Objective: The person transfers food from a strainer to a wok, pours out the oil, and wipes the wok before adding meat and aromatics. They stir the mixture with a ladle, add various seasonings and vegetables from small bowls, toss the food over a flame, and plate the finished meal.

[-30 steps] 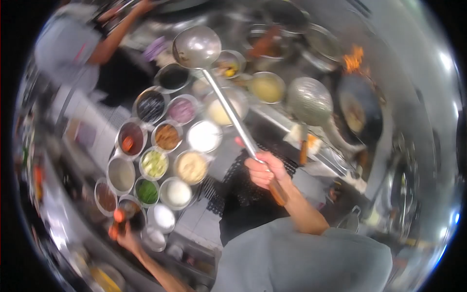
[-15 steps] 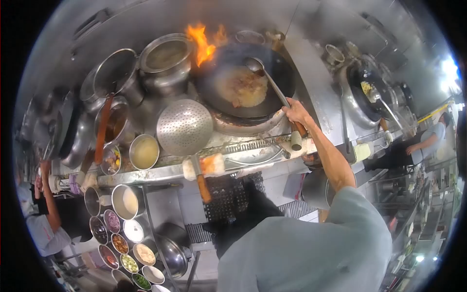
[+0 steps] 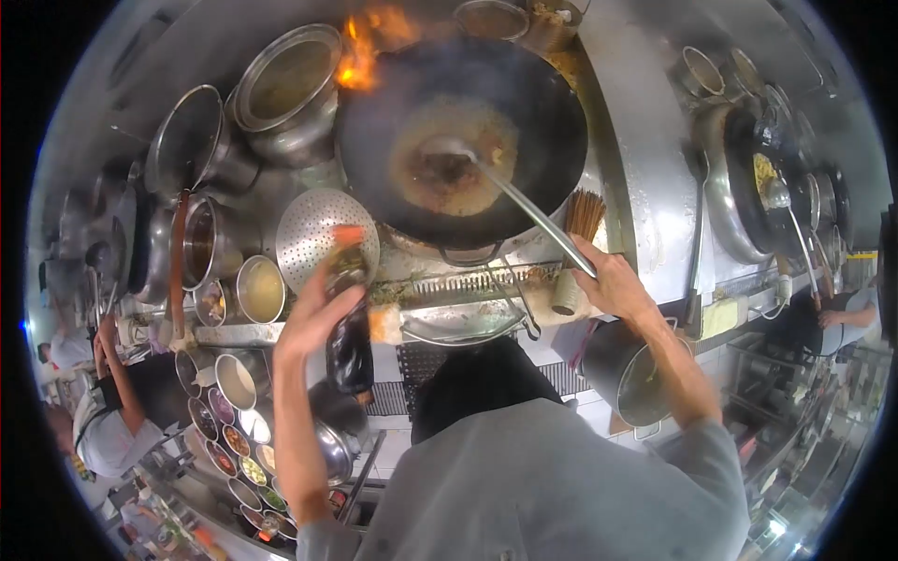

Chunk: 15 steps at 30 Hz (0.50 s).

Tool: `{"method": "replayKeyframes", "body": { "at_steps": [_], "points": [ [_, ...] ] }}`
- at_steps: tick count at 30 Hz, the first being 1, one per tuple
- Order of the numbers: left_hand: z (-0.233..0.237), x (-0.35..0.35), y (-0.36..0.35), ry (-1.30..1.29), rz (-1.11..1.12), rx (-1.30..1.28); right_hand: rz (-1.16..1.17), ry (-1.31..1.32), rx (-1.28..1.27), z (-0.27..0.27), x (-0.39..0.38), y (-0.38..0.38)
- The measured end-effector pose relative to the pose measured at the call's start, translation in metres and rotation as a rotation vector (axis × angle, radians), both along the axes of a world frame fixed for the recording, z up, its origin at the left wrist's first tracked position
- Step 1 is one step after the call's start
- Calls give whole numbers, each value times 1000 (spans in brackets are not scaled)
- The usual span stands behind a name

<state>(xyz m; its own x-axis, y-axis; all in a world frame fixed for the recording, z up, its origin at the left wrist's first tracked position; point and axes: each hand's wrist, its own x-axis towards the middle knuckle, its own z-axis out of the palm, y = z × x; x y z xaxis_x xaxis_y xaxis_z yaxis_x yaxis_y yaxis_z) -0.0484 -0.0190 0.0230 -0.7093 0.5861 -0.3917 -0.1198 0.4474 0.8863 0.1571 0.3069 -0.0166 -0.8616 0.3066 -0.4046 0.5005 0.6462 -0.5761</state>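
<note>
My left hand (image 3: 320,323) is closed around the neck of a dark glass bottle (image 3: 351,351) with a red cap (image 3: 349,234). The bottle stands upright in view, in front of the perforated skimmer (image 3: 304,229). With closed fingers, my right hand (image 3: 613,280) grips the handle end of a long metal ladle (image 3: 533,210). Its bowl rests in the large black wok (image 3: 552,112), among brownish food and bubbling liquid (image 3: 477,187). Steam blurs the food, so I cannot make out its kind.
Flames (image 3: 360,56) rise at the wok's far left edge. Metal pots (image 3: 290,79) stand left of it, and a bamboo brush (image 3: 586,215) lies to the right. Bowls of ingredients (image 3: 234,439) sit lower left. Another person (image 3: 117,402) works at left, another person's arm (image 3: 847,318) at right.
My left hand has come into view holding the bottle. The ladle's bowl has moved lower and left in the wok, and the camera view has shifted.
</note>
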Motion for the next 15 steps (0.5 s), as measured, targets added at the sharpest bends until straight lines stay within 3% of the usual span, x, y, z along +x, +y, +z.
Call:
{"method": "replayKeyframes", "body": {
  "at_steps": [2,3,5,6,8,11,15],
  "points": [
    [-16,-21,39,24,-227,-170,-200,117,-102,0,1,-3],
    [-15,-30,56,22,-228,-177,-248,146,-106,-4,9,1],
    [-28,-41,74,-94,-339,-422,-295,124,-111,9,16,7],
    [-37,-41,77,-21,-271,-408,-350,108,-112,16,21,8],
    [-38,-39,85,25,-231,-399,-335,160,-152,28,32,11],
    [-43,-42,94,11,-202,-458,-309,18,-53,35,51,14],
    [-48,-42,85,7,-242,-504,-80,16,93,35,60,21]
  ]
}}
